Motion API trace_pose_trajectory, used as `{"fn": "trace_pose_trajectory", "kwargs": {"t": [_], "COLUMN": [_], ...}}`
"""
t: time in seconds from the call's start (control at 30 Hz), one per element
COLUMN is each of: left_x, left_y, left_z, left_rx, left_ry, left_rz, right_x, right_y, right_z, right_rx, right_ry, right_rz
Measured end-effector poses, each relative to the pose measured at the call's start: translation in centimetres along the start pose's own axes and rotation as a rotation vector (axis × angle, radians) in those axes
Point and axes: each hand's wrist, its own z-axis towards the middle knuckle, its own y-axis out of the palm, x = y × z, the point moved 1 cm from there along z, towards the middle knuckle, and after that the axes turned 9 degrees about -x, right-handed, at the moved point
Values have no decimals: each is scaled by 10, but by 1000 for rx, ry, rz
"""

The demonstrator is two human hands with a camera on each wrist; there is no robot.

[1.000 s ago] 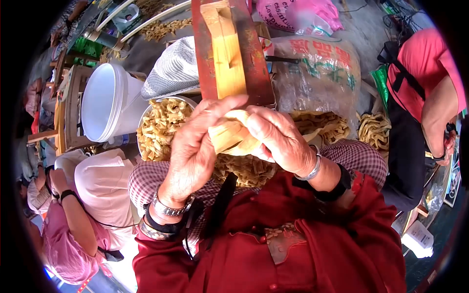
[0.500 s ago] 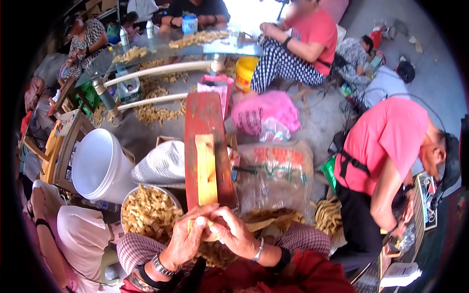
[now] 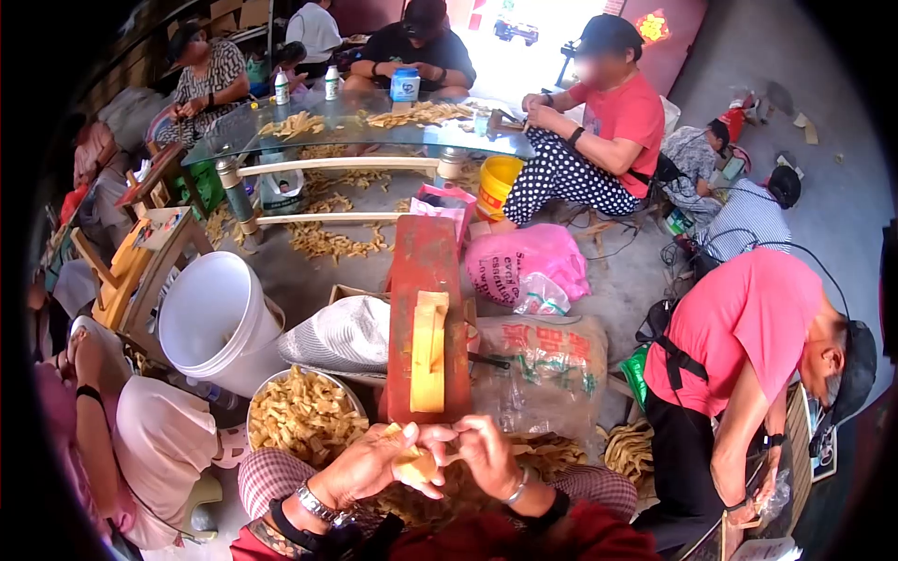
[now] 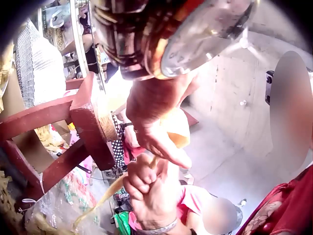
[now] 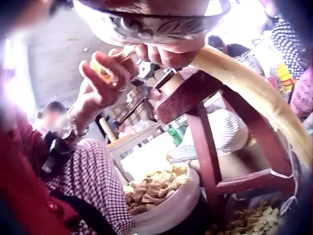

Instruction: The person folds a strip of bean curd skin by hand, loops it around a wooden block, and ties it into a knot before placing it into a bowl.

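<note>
In the head view my left hand [image 3: 369, 467] holds a small folded yellowish strip [image 3: 414, 466] between thumb and fingers. To its right, my right hand [image 3: 488, 460] pinches a thin end of strip near the fold. A long pale strip [image 5: 244, 81] trails from under the right hand's curled fingers in the right wrist view. Seen from the left wrist, the folded strip [image 4: 177, 128] shows behind the left fingers, and the right hand [image 4: 151, 191] is close below. Both hands are above the lap, just before a red wooden bench [image 3: 426, 243] bearing a yellow wooden block [image 3: 429, 351].
A basin [image 3: 360, 411] of folded yellow pieces [image 3: 304, 411] stands left of the knees, beside a white bucket [image 3: 210, 313]. Right of the bench lie a clear plastic sack [image 3: 552, 374] and a pink bag [image 3: 524, 266]. A person in pink [image 3: 739, 337] bends close at the right.
The head view has tilted up, bringing in the glass table and people. My right hand has shifted from close against the left hand to slightly right, pinching the strip's end.
</note>
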Motion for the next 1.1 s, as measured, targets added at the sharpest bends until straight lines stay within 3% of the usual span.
{"fn": "trace_pose_trajectory", "kwargs": {"t": [0.17,0.3,0.4,0.47,0.53,0.7,0.8,0.9,1.07,1.1], "left_x": [6,9,3,0,1,-7,-4,16,37,43], "left_y": [-9,-10,-9,-13,-12,-20,-22,-26,-24,-25], "left_z": [-5,-2,5,8,8,10,8,0,14,20], "left_rx": [87,159,320,411,468,492,442,404,392,383], "left_ry": [90,164,183,55,48,83,123,320,392,409], "left_rz": [-125,-40,267,517,583,538,351,173,340,400], "right_x": [2,-4,-7,-8,-1,-13,-11,-17,-21,-13], "right_y": [-23,-17,-7,-4,2,13,9,-9,-34,-38], "right_z": [0,8,2,4,2,7,12,20,47,54], "right_rx": [-86,-163,-257,-292,-303,-335,-426,-383,-344,-297], "right_ry": [115,47,403,413,470,411,106,148,140,65], "right_rz": [-19,-29,260,291,410,450,64,142,3,-72]}}
